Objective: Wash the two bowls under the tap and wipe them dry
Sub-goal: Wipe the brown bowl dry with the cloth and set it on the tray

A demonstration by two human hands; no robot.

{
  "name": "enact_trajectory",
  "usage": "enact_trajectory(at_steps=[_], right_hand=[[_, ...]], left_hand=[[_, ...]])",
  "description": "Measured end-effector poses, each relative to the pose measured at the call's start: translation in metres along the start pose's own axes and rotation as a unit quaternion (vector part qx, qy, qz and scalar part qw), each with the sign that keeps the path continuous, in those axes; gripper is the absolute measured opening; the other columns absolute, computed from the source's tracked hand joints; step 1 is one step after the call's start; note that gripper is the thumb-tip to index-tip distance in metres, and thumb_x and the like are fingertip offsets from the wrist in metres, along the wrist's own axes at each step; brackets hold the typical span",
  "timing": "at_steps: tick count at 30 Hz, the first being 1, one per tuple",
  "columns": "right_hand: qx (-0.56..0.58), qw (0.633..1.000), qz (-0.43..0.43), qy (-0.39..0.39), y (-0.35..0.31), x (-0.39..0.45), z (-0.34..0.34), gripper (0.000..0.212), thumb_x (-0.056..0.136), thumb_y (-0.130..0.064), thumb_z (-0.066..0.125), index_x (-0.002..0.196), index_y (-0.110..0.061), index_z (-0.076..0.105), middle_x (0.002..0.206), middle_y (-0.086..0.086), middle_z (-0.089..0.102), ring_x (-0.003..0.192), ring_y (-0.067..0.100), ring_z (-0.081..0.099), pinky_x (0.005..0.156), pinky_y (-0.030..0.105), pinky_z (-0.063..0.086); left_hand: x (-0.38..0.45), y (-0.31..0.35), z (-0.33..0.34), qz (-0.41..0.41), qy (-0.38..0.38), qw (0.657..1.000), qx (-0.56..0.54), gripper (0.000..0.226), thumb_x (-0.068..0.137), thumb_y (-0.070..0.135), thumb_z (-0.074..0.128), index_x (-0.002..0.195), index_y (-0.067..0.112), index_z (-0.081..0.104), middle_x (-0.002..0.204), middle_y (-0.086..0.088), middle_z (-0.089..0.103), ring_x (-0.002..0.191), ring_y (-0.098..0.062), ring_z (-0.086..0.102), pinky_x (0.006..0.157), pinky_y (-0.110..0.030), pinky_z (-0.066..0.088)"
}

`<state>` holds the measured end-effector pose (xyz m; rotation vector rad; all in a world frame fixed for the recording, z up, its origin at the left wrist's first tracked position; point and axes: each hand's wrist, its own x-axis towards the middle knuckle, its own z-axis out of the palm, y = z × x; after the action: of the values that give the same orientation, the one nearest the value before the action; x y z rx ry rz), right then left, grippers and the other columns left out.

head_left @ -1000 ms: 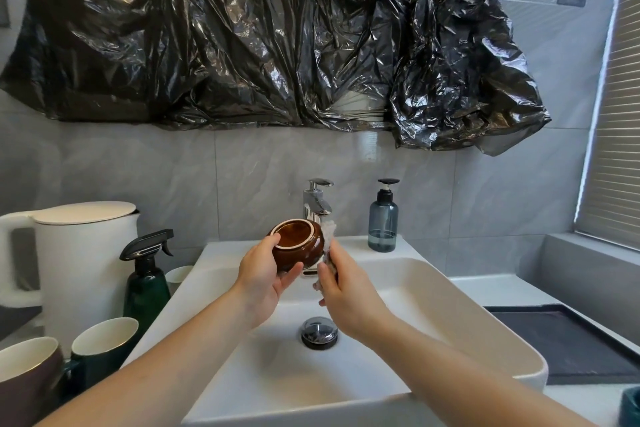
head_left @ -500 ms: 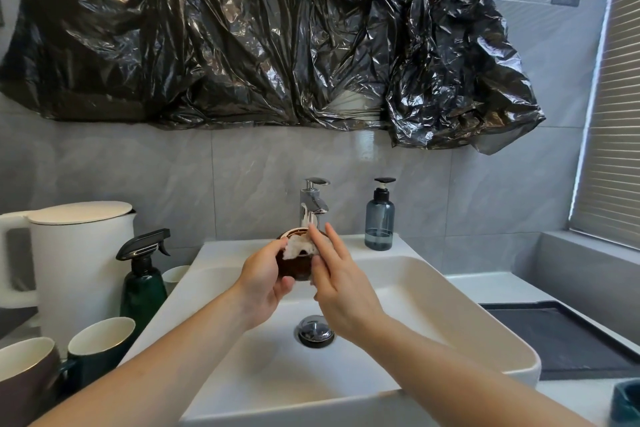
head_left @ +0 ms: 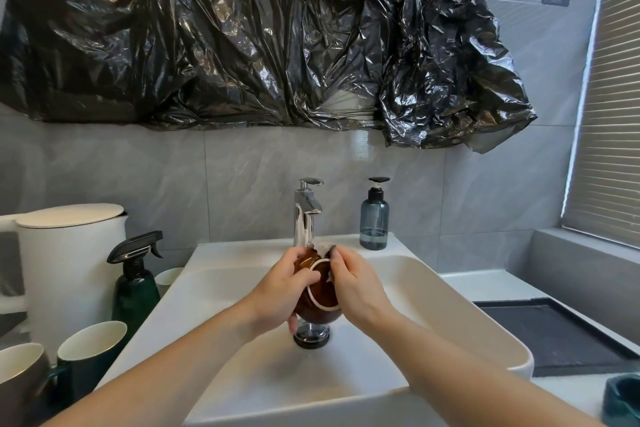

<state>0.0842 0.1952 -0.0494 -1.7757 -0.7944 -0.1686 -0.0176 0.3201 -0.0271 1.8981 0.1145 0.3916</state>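
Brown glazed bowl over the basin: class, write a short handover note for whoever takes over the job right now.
Left hand: grip round the brown glazed ceramic bowl, held tilted above the white rectangular basin, below the chrome tap.
Right hand: pinches a white crumpled cloth against the bowl's rim.
Done: wiping this bowl is under way; no water visibly running.
Left: finish wiping it. The second bowl is not in view, so its state is unknown.
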Motion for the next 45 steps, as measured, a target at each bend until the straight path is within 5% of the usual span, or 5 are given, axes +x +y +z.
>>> enact_trajectory(at_steps=[5, 8, 23, 34, 45], right_hand=[[0.073, 0.997, 0.020, -0.026, 0.003, 0.006, 0.011, 0.044, 0.099, -0.052, 0.033, 0.126, -0.045, 0.068, 0.121, -0.009, 0.073, 0.121, 0.014, 0.063, 0.105, 0.040, 0.049], [0.110, 0.991, 0.066, -0.037, 0.003, 0.007, 0.007, 0.041, 0.112, -0.037, 0.030, 0.118, -0.039, 0.070, 0.087, -0.006, 0.074, 0.075, 0.005, 0.068, 0.059, 0.018, 0.048], [0.137, 0.989, 0.036, -0.030, -0.007, -0.001, 0.011, 0.033, 0.111, -0.034, 0.043, 0.135, -0.054, 0.052, 0.087, -0.023, 0.058, 0.073, -0.003, 0.053, 0.066, 0.014, 0.043], [0.221, 0.935, 0.257, -0.101, -0.016, -0.007, -0.009, 0.034, 0.105, -0.033, 0.045, 0.111, -0.008, 0.068, 0.083, 0.025, 0.073, 0.062, 0.029, 0.067, 0.038, 0.020, 0.038], [0.148, 0.974, 0.173, -0.007, -0.005, 0.002, -0.005, 0.033, 0.107, -0.033, 0.052, 0.139, -0.035, 0.061, 0.111, 0.007, 0.076, 0.045, 0.007, 0.057, 0.036, 0.021, 0.040]], left_hand=[[0.001, -0.011, 0.001, 0.058, 0.021, 0.989, 0.135, 0.080, 0.085, 0.013, 0.069, 0.149, 0.040, 0.029, 0.116, 0.008, 0.070, 0.090, -0.005, 0.071, 0.064, -0.024, 0.059], [0.000, -0.013, 0.001, 0.087, 0.055, 0.975, 0.199, 0.087, 0.080, 0.025, 0.071, 0.148, 0.049, 0.021, 0.114, 0.011, 0.073, 0.101, -0.015, 0.072, 0.095, -0.043, 0.058], [0.011, -0.025, -0.007, 0.143, 0.118, 0.943, 0.276, 0.031, 0.075, 0.020, 0.076, 0.096, 0.033, 0.056, 0.087, 0.013, 0.067, 0.081, -0.017, 0.062, 0.073, -0.042, 0.055], [0.010, -0.029, -0.008, 0.323, 0.056, 0.850, 0.413, 0.071, 0.068, -0.008, 0.061, 0.104, 0.050, 0.040, 0.092, 0.032, 0.041, 0.089, 0.001, 0.035, 0.083, -0.022, 0.034], [0.009, -0.023, -0.006, 0.065, 0.067, 0.961, 0.260, 0.107, 0.056, 0.063, 0.087, 0.147, 0.045, 0.034, 0.140, 0.025, 0.048, 0.132, -0.005, 0.046, 0.116, -0.038, 0.039]])
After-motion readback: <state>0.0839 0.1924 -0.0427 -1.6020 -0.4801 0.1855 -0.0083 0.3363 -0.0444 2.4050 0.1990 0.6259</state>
